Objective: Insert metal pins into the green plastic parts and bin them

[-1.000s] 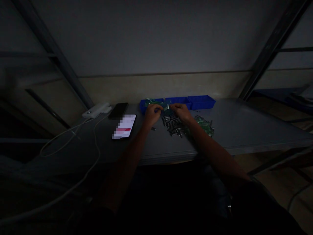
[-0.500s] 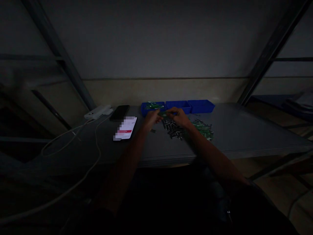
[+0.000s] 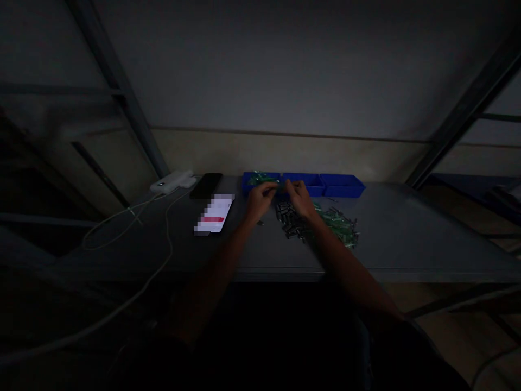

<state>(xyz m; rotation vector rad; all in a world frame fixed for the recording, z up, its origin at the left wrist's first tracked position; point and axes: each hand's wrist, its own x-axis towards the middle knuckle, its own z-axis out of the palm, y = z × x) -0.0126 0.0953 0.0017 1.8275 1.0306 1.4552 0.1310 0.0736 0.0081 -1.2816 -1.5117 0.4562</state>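
Observation:
Both hands are close together over the front of the blue bins. My left hand [image 3: 260, 201] is closed, thumb and fingers pinching one side of a small green plastic bag [image 3: 280, 188]. Opposite it, my right hand [image 3: 299, 199] pinches the bag's other side with bent fingers. The bag is dim and partly covered by the fingers, so its contents cannot be made out. Below the right hand lies a heap of small metal cylinders [image 3: 288, 222]. A pile of green plastic bags with metal pieces [image 3: 340, 225] lies under and beside the right forearm.
Three blue bins stand in a row: the left bin [image 3: 245, 184] holds green bags, beside the middle bin [image 3: 313, 187] and right bin [image 3: 344, 187]. A lit phone [image 3: 215, 214], a dark phone [image 3: 206, 185], and a white device [image 3: 171, 182] with cables occupy the table's left side.
The view has tilted and shifted slightly, so the table things appear a little farther right. Both hands still hold the green bag, which now shows less between the fingers.

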